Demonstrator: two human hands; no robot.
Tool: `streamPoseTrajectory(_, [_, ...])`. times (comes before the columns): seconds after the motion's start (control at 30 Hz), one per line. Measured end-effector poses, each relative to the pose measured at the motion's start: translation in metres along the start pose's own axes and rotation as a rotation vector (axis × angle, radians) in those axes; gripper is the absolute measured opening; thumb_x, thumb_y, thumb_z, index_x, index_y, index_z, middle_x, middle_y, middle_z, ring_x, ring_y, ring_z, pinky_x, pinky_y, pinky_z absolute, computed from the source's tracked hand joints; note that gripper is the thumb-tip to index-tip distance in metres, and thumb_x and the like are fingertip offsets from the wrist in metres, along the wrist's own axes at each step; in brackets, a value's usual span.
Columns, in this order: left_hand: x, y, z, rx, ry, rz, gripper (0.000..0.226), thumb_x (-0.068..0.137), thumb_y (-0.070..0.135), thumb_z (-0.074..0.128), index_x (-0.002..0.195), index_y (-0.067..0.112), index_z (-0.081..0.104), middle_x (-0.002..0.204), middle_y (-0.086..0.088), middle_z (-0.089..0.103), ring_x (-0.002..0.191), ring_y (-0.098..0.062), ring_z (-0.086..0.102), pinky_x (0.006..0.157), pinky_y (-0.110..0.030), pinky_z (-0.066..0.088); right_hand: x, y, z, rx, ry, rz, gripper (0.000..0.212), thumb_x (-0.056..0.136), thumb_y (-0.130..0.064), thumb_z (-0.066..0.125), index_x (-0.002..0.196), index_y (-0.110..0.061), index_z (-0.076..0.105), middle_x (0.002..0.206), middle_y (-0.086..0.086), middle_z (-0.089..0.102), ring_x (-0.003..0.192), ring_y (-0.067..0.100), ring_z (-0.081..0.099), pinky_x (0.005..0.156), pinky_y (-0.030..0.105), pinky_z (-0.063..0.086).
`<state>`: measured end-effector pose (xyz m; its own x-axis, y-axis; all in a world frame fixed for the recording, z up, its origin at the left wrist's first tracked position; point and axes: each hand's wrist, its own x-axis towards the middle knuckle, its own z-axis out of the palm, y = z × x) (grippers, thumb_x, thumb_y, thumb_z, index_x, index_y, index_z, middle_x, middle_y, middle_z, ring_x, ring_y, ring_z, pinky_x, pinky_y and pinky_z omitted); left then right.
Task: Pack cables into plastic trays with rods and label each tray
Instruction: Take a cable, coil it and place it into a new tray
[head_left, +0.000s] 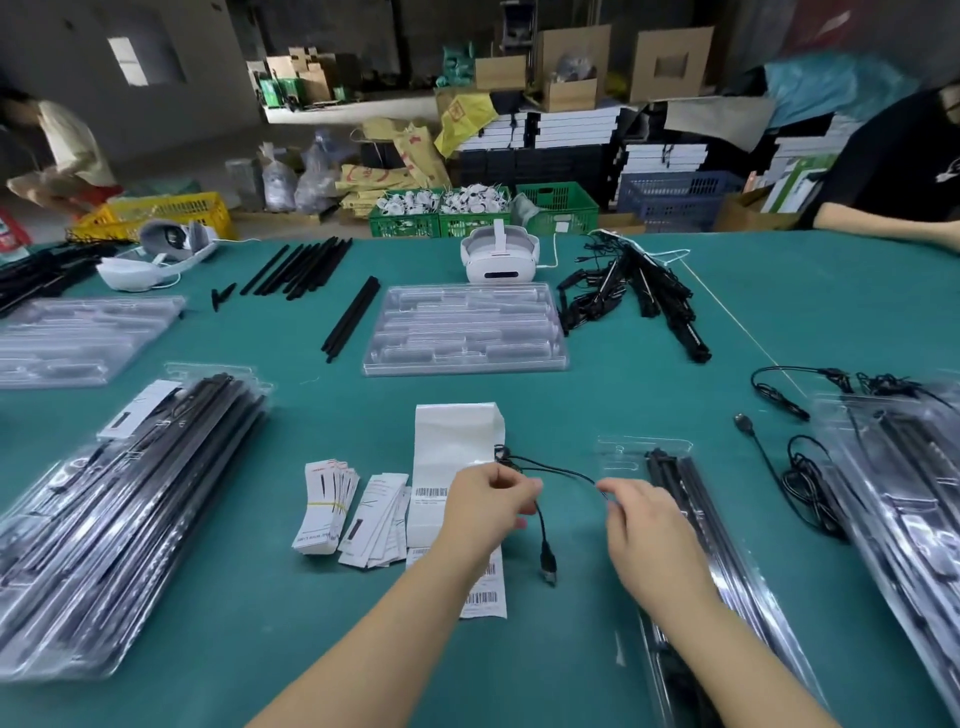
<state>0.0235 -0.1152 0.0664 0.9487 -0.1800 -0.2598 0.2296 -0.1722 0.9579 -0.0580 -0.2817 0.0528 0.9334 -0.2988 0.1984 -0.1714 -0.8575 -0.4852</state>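
Observation:
A thin black cable (558, 472) stretches between my two hands above the green table (597, 395). My left hand (488, 506) pinches one part of it, and its USB plug (548, 566) hangs down below. My right hand (644, 530) pinches the other part near a clear plastic tray with black rods (675, 483). A strip of barcode labels (457, 457) lies under my left hand, with stacks of paper cards (353, 514) to its left. An empty clear tray (467, 327) sits at the centre of the table.
Stacks of filled trays lie at the left (119, 509) and right (904, 483). Loose black rods (301, 270), a heap of cables (634, 291) and two white headsets (498, 257) lie further back. Loose cables (800, 478) lie at the right. Another person's arm (883, 223) rests at the far right.

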Motion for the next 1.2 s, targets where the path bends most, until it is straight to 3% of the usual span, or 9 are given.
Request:
streamPoseTrajectory(0.13, [-0.002, -0.005, 0.004, -0.179, -0.014, -0.177, 0.02, 0.088, -0.003, 0.063, 0.104, 0.004, 0.052, 0.089, -0.017, 0.062, 0.064, -0.023, 0.072, 0.052, -0.028, 0.054, 0.024, -0.009, 0.009, 0.016, -0.124, -0.1, 0.035, 0.101, -0.017, 0.045, 0.133, -0.026, 0.056, 0.134, -0.007, 0.058, 0.122, 0.015, 0.052, 0.1, 0.031, 0.043])
streamPoseTrajectory(0.23, [-0.001, -0.004, 0.002, -0.122, 0.023, -0.208, 0.021, 0.09, -0.002, 0.052, 0.105, 0.013, 0.054, 0.084, -0.012, 0.068, 0.043, -0.015, 0.056, 0.045, -0.022, 0.037, 0.044, -0.015, 0.016, -0.001, -0.181, -0.192, 0.048, 0.099, -0.012, 0.047, 0.143, -0.03, 0.045, 0.143, -0.01, 0.048, 0.125, 0.016, 0.05, 0.099, 0.034, 0.044])
streamPoseTrajectory(0.33, [0.002, 0.001, -0.005, 0.119, -0.061, -0.102, 0.023, 0.09, 0.001, 0.048, 0.102, 0.009, 0.067, 0.081, -0.004, 0.075, 0.038, -0.007, 0.039, 0.045, -0.02, 0.032, 0.059, -0.013, 0.026, -0.031, -0.278, -0.275, 0.065, 0.095, -0.011, 0.052, 0.151, -0.036, 0.031, 0.156, -0.014, 0.03, 0.119, 0.016, 0.053, 0.096, 0.032, 0.045])
streamPoseTrajectory(0.47, [0.006, 0.022, -0.021, 0.481, -0.274, 0.158, 0.019, 0.095, 0.015, 0.055, 0.102, 0.022, 0.07, 0.076, 0.009, 0.075, 0.058, -0.009, 0.055, 0.063, -0.026, 0.045, 0.072, -0.011, 0.035, 0.004, -0.282, -0.366, 0.065, 0.095, -0.019, 0.061, 0.15, -0.041, 0.034, 0.16, -0.022, 0.022, 0.125, 0.014, 0.049, 0.1, 0.038, 0.047])
streamPoseTrajectory(0.57, [0.012, 0.034, -0.035, 0.611, -0.326, 0.397, 0.02, 0.096, 0.016, 0.056, 0.098, 0.026, 0.074, 0.074, 0.013, 0.068, 0.075, -0.013, 0.062, 0.074, -0.024, 0.048, 0.076, -0.012, 0.038, 0.194, -0.146, -0.358, 0.04, 0.094, -0.019, 0.065, 0.127, -0.04, 0.06, 0.127, -0.02, 0.061, 0.111, 0.01, 0.055, 0.095, 0.035, 0.048])
streamPoseTrajectory(0.67, [0.019, 0.031, -0.041, 0.461, -0.049, 0.533, 0.02, 0.097, 0.016, 0.06, 0.095, 0.032, 0.071, 0.074, 0.018, 0.067, 0.071, -0.002, 0.059, 0.065, -0.01, 0.041, 0.072, -0.014, 0.039, 0.496, -0.152, -0.185, 0.03, 0.092, -0.022, 0.068, 0.098, -0.051, 0.067, 0.092, -0.017, 0.07, 0.089, 0.004, 0.062, 0.082, 0.025, 0.05])
streamPoseTrajectory(0.87, [0.03, 0.0, -0.018, 0.208, 0.146, 0.436, 0.018, 0.093, 0.017, 0.067, 0.088, 0.035, 0.068, 0.081, 0.019, 0.07, 0.074, -0.005, 0.063, 0.068, -0.014, 0.047, 0.062, -0.014, 0.041, 1.013, -0.25, 0.063, 0.016, 0.09, -0.01, 0.07, 0.089, -0.025, 0.076, 0.072, 0.003, 0.071, 0.057, 0.014, 0.058, 0.063, 0.021, 0.052])
streamPoseTrajectory(1.07, [0.031, -0.006, -0.013, 0.261, 0.041, 0.519, 0.031, 0.096, 0.014, 0.061, 0.097, 0.044, 0.069, 0.094, 0.026, 0.07, 0.09, 0.003, 0.062, 0.072, -0.008, 0.041, 0.061, -0.012, 0.046, 0.97, -0.367, 0.06, 0.026, 0.091, -0.02, 0.069, 0.065, -0.021, 0.068, 0.058, 0.009, 0.062, 0.053, 0.021, 0.055, 0.06, 0.031, 0.046])
streamPoseTrajectory(1.2, [0.027, -0.014, -0.011, 0.347, 0.038, 0.573, 0.029, 0.097, 0.015, 0.06, 0.109, 0.038, 0.073, 0.096, 0.024, 0.068, 0.098, 0.003, 0.06, 0.079, -0.006, 0.039, 0.062, -0.01, 0.047, 1.153, -0.342, 0.117, 0.019, 0.083, -0.03, 0.064, 0.091, -0.016, 0.075, 0.064, 0.01, 0.063, 0.053, 0.021, 0.057, 0.057, 0.033, 0.051])
